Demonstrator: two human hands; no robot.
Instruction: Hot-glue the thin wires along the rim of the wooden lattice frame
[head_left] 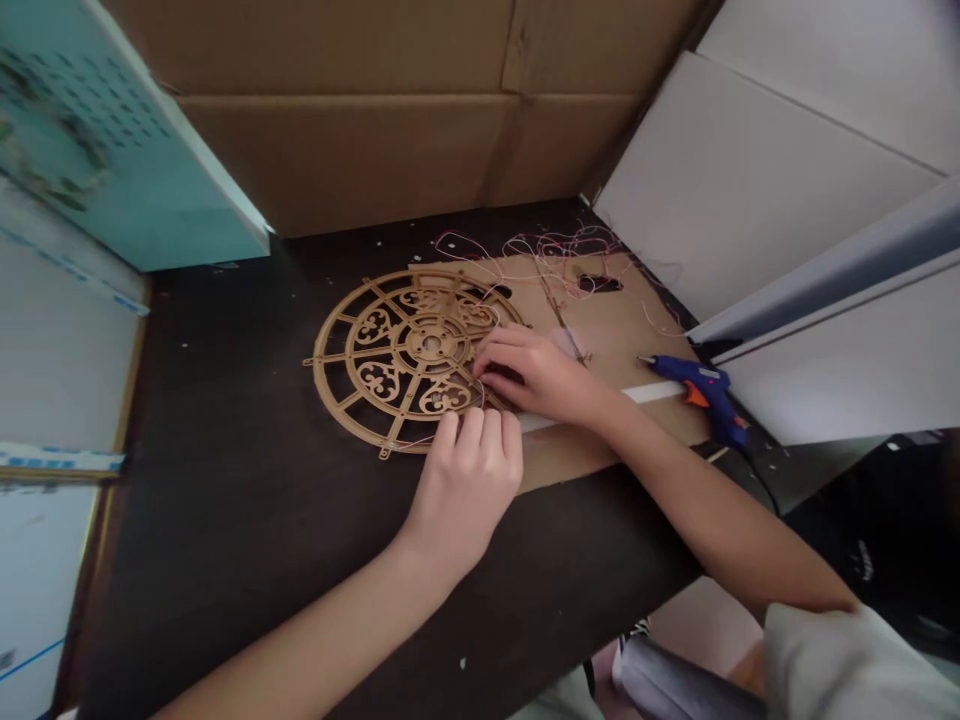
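A round wooden openwork wheel (431,345) with spokes and scroll cut-outs lies partly on a cardboard sheet. My left hand (472,475) is closed at its near right rim, fingertips pointing down and mostly hidden. Out of those fingers a thin wire (414,442) runs left along the rim. Over the right side of the wheel, my right hand (536,370) is closed in a pinch on the same kind of thin wire. A short stretch of wire shows between the two hands, and more leads up from the right one.
A blue glue gun (705,385) with an orange trigger lies at right, its cord trailing off. Tangled red and white wires (559,245) cover the back of the cardboard sheet (637,310). Cardboard (360,150) walls the back, white panels (720,170) the right, and a turquoise panel (172,190) the left.
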